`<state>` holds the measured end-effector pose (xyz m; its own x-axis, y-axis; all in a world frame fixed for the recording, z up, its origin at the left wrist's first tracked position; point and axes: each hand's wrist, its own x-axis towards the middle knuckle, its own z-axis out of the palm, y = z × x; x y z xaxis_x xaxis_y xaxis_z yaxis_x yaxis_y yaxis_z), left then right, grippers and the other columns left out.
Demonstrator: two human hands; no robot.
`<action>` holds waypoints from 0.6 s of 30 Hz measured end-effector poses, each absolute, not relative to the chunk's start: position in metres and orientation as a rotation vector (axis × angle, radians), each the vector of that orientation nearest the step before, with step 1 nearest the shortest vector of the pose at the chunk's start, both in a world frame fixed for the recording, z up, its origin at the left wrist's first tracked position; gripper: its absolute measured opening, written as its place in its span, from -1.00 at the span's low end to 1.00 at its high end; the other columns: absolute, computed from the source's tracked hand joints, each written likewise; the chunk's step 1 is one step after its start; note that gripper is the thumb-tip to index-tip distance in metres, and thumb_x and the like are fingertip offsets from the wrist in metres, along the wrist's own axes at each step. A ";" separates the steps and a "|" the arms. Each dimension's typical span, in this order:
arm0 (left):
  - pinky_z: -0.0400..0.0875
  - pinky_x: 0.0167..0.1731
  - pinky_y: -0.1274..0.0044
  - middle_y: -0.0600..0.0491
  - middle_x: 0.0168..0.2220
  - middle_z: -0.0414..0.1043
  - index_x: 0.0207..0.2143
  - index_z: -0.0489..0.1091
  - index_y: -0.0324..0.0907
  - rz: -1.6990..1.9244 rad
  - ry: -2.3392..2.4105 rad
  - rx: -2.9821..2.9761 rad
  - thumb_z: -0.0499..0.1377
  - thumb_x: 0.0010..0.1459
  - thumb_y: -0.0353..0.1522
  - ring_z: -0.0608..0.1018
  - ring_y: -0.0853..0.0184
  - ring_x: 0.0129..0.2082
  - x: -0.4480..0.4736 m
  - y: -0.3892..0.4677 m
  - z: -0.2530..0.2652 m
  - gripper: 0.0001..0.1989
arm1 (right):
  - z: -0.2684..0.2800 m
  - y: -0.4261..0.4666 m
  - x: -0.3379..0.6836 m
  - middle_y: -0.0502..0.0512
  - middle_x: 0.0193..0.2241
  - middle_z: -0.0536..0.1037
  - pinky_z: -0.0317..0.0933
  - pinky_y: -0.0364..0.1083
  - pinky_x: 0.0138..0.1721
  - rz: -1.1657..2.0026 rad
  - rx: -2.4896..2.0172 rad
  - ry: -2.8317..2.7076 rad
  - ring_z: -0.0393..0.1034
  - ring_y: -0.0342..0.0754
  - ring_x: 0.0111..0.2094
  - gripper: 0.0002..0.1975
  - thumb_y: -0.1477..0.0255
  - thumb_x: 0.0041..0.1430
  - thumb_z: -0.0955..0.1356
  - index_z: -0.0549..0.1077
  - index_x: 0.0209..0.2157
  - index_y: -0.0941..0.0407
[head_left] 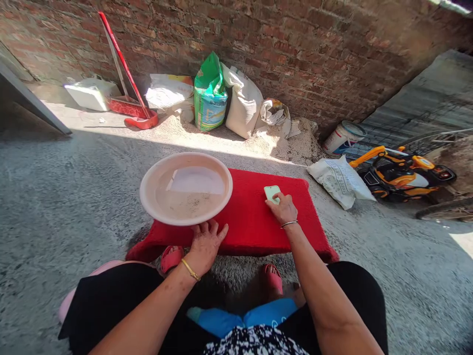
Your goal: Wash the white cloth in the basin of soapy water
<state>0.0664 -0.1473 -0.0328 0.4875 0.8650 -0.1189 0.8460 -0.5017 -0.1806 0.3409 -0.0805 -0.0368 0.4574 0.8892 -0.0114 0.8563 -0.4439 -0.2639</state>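
Observation:
A wide pale pink plastic basin [148, 190] holding water stands on the left part of a low bench or table under a red fuzzy cloth [246, 217]. My left hand [207, 246] is at the near edge of the cloth, just below the basin's rim, with its fingers spread and nothing seen in it. On the right part of the cloth, my right hand [285, 209] has its thumb and fingers on a small, flat, pale green rectangular piece [272, 192], like a soap bar or a case. The fingers cover its near end.
Along the brick wall stand a red dustpan [138, 116], a green bag [210, 96], a white sack [242, 101] and a bucket [343, 138]. Right of the bench lie another sack [340, 180] and a yellow toy excavator [406, 172]. My red sandals [272, 278] are by the bench's near edge.

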 end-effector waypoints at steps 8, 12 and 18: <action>0.32 -0.17 0.10 -0.27 0.02 0.31 0.23 0.23 0.02 0.358 -1.433 -2.574 -0.10 0.19 -0.59 0.44 -0.04 -0.08 0.068 -0.144 -0.034 -0.39 | -0.032 -0.037 0.250 0.08 -0.14 0.33 0.19 -0.13 -0.26 0.304 -2.201 -1.926 0.36 -0.02 -0.17 -0.60 0.08 0.12 0.35 0.42 -0.06 -0.05; 0.33 -0.17 0.08 -0.26 0.01 0.31 0.21 0.26 0.04 0.368 -1.470 -2.559 -0.09 0.20 -0.58 0.44 -0.03 -0.09 0.073 -0.144 -0.032 -0.41 | -0.028 -0.037 0.309 0.10 -0.13 0.35 0.17 -0.12 -0.26 0.429 -2.376 -1.784 0.36 -0.02 -0.17 -0.58 0.05 0.15 0.31 0.40 -0.04 -0.03; 0.35 -0.17 0.06 -0.20 0.01 0.32 0.15 0.30 0.09 0.286 -1.554 -2.534 0.00 0.20 -0.54 0.44 -0.01 -0.07 0.078 -0.147 -0.041 -0.47 | -0.031 -0.069 0.457 0.31 -0.14 0.41 0.22 0.02 -0.23 0.320 -2.644 -1.486 0.38 0.17 -0.11 -0.56 0.08 0.11 0.31 0.43 -0.09 0.08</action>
